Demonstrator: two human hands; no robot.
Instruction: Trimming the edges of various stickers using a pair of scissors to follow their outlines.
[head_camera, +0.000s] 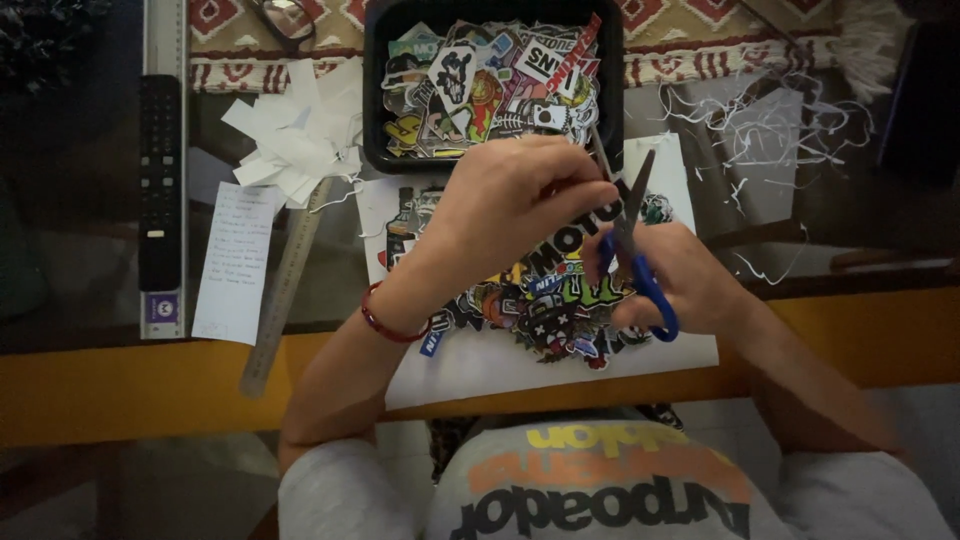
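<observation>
table (120, 390) w/ sheet of uncut stickers (545, 300) at front edge, approx half left | black tray (375, 90) behind, full of cut ones | left hand (500, 205) pinches sticker strip | right hand (675, 280) grips blue scissors (635, 255), blades apart, mid-cut

Blue-handled steel scissors (634, 250): blades open, tips pointing up and away, handles low on the right. Sheet of colourful printed paper stickers (540, 300): partly cut, lying flat on white paper at near desk edge.
</observation>
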